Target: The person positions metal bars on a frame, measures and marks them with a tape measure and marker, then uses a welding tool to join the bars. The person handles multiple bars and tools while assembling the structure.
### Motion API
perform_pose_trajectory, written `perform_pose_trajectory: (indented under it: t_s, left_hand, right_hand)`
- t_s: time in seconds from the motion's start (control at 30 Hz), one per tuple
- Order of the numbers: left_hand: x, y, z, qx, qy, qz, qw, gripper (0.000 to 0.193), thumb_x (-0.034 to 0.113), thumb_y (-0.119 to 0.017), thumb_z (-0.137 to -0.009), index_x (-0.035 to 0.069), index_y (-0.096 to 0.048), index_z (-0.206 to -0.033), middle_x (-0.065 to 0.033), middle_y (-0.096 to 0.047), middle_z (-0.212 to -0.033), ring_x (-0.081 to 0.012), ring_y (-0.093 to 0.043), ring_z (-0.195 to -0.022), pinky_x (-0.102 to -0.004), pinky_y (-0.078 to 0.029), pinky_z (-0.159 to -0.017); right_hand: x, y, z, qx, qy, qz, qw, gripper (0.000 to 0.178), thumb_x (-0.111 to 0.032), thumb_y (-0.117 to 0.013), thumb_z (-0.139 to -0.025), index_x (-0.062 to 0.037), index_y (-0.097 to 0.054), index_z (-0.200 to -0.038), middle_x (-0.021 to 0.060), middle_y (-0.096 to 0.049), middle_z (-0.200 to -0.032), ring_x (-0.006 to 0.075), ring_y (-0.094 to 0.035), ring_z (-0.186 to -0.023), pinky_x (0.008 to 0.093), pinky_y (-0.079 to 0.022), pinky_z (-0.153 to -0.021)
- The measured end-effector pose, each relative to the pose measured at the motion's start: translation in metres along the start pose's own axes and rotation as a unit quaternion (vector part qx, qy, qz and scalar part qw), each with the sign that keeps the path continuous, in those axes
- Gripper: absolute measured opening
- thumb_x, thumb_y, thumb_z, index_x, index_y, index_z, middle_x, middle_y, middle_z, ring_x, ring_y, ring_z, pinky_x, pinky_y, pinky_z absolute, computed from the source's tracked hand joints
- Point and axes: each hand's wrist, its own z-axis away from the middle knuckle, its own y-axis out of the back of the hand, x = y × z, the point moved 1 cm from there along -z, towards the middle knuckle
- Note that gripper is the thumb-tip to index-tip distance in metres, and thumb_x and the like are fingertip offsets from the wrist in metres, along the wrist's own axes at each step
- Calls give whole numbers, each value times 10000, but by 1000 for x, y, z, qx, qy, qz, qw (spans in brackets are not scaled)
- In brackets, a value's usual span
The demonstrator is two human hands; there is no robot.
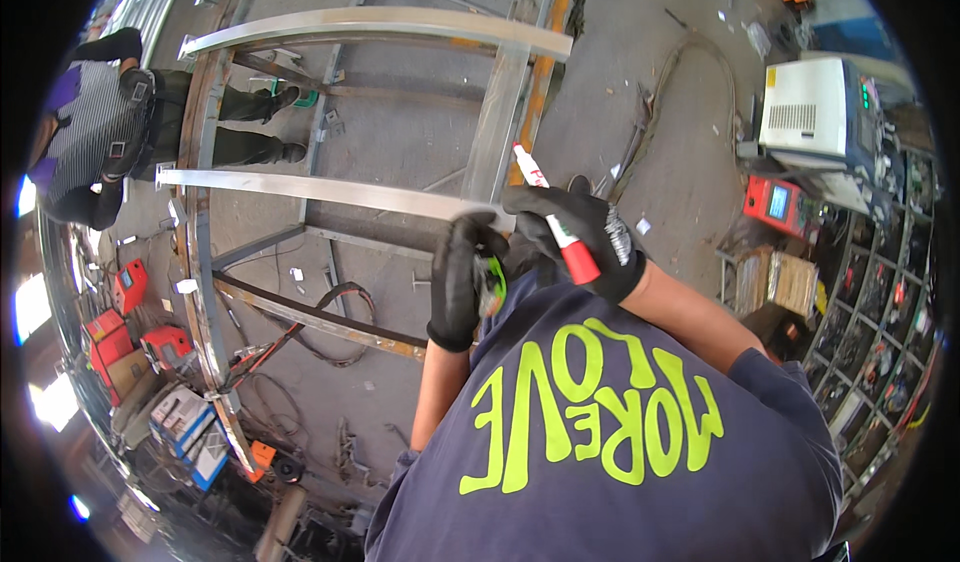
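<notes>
My right hand, in a black glove, grips a red and white marker whose tip points up and away from me. Beside it, my left hand, also gloved in black, is closed around a small green object; what it is I cannot tell. Both hands meet at the near end of a long bright metal bar that runs off to the left. The bar lies across a curved steel frame on the concrete floor. My dark blue shirt fills the lower part of the view.
Another person in a striped top stands at the left by the frame. Red machines and boxes sit at the lower left. A white machine, a red unit and shelving stand at the right. Cables trail on the floor.
</notes>
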Motion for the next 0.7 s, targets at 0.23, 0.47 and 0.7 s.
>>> perform_pose_trajectory:
  t_s: [0.23,0.47,0.7]
  left_hand:
    - [-5,-102,-28,-42,18,-115,992,309,298,-586,-1107,-2,-660,-1093,-23,-646,-839,-94,-592,-746,-270,-482,-704]
    - [-4,-204,-80,-77,-7,-2,997,402,393,-538,-1099,29,-657,-975,-62,-676,-848,-170,-657,-735,-307,-509,-718]
    - [3,-252,-129,179,-189,-460,849,286,306,-672,-1023,29,-699,-1093,-196,-707,-853,-396,-684,-725,-448,-514,-636]
  right_hand:
    - [68,62,-31,-39,105,370,922,446,-229,-691,-883,-124,-601,-1306,142,-701,-989,336,-718,-816,460,-565,-711]
    - [173,197,-103,-57,-7,206,977,325,-360,-577,-1053,-90,-570,-1233,119,-728,-923,309,-714,-812,450,-553,-705]
    - [83,291,-101,-117,-76,-231,963,406,-404,-580,-1094,-28,-721,-1032,-9,-672,-770,47,-572,-593,222,-459,-534]
